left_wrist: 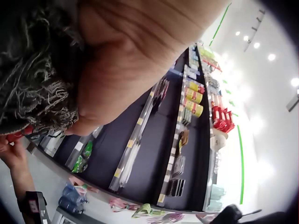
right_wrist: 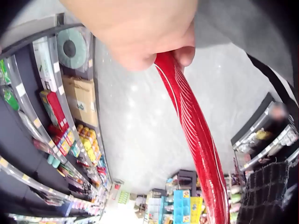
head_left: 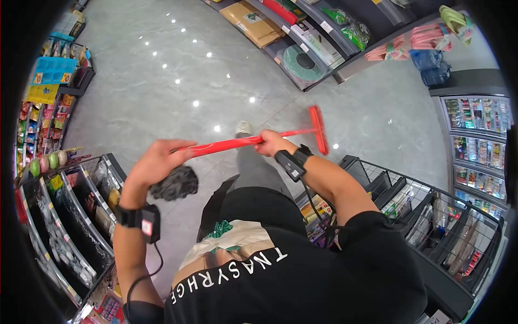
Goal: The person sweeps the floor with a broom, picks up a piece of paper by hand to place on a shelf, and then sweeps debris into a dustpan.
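Note:
A red broom (head_left: pixel 226 144) slants across the front of the body, its bristled head (head_left: pixel 319 129) low over the floor at the right. My left hand (head_left: pixel 156 162) grips the upper end of the handle, fingers and thumb around it. Farther down, my right hand (head_left: pixel 270 143) holds the same handle; the right wrist view shows the glossy red handle (right_wrist: pixel 191 121) coming out of the curled fingers. A dark grey, frayed, shaggy bundle (head_left: pixel 175 182) hangs just beneath the left hand. Close up in the left wrist view, the bundle (left_wrist: pixel 37 79) shows loose threads.
Shelves of packaged goods (head_left: pixel 302 32) stand ahead. Snack racks (head_left: pixel 48 108) line the far left, and a bin rack (head_left: pixel 65 221) is close by the left arm. Wire baskets (head_left: pixel 431 216) sit near the right elbow. Blue water jugs (head_left: pixel 431 67) stand at the back right on grey floor (head_left: pixel 162 81).

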### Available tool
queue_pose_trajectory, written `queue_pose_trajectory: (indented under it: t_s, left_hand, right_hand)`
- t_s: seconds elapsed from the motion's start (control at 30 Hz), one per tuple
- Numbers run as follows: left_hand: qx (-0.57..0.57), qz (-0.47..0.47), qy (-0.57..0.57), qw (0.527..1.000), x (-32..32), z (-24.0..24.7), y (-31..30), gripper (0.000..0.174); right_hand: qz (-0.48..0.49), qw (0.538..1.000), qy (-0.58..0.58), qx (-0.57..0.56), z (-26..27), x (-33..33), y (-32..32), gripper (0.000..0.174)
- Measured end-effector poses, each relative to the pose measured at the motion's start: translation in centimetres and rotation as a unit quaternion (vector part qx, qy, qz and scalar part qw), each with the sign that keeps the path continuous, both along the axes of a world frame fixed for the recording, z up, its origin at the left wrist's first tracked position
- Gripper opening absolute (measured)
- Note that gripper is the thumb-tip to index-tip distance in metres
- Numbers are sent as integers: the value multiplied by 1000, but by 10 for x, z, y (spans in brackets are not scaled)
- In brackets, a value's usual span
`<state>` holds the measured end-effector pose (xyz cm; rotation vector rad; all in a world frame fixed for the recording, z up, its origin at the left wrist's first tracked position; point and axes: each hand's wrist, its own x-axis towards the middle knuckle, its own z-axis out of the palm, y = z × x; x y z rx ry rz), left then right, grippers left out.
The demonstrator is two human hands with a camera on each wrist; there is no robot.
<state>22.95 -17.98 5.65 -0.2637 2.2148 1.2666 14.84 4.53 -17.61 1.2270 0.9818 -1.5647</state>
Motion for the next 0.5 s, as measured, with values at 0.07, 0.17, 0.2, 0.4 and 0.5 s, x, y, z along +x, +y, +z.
queue_pose_trajectory:
  t_s: [0.07, 0.17, 0.2, 0.4, 0.5]
  left_hand:
    - [40, -35, 23, 998, -29, -30, 8, 32]
    - [62, -86, 17, 994, -67, -62, 17, 29]
    - [55, -86, 15, 995, -78, -65, 14, 29]
    - [-14, -20, 49, 998, -137, -57, -102, 25]
    - [-119, 9, 59, 991, -159, -12, -178, 24]
  right_hand:
    - [-15, 999, -5, 43, -36, -8, 25, 8]
    - [-52, 987, -37, 149, -60, -20, 38, 9]
    - [-71, 978, -57, 189, -62, -28, 34, 9]
    - [578, 584, 551, 148, -148, -83, -86, 27]
    - [545, 527, 629, 172, -130, -118, -220, 20]
